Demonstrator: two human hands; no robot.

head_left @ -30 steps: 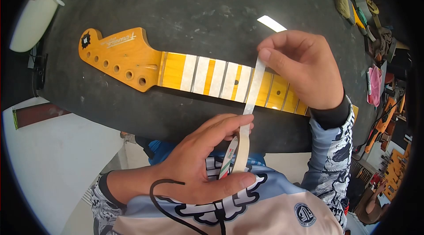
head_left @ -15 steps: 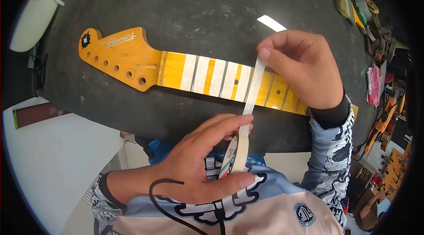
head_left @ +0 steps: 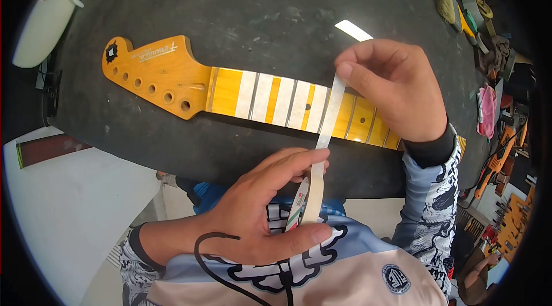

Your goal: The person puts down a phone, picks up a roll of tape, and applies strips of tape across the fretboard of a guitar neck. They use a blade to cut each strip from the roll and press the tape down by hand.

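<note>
A guitar neck (head_left: 227, 92) lies across the dark work surface, its headstock with a row of peg holes to the left. Several pale strips of masking tape (head_left: 282, 102) cover parts of the fretboard between the metal frets. My left hand (head_left: 259, 208) grips a roll of masking tape (head_left: 314, 199) below the neck, thumb and fingers around it. From the roll a length of tape runs up across the fretboard. At the neck's far edge my right hand (head_left: 397, 84) pinches the tape's free end between thumb and forefinger. The fretboard's right part is partly hidden behind that hand.
The dark work surface (head_left: 259, 12) spreads around the neck. A white strip (head_left: 353, 30) lies beyond my right hand. Various tools and a pink cloth (head_left: 487, 111) line the right side. A pale curved object (head_left: 49, 18) is at upper left; another person's arm (head_left: 480, 271) shows at lower right.
My hands, the tape and the neck hold nearly the same position. At lower right, the other person's arm has shifted slightly.
</note>
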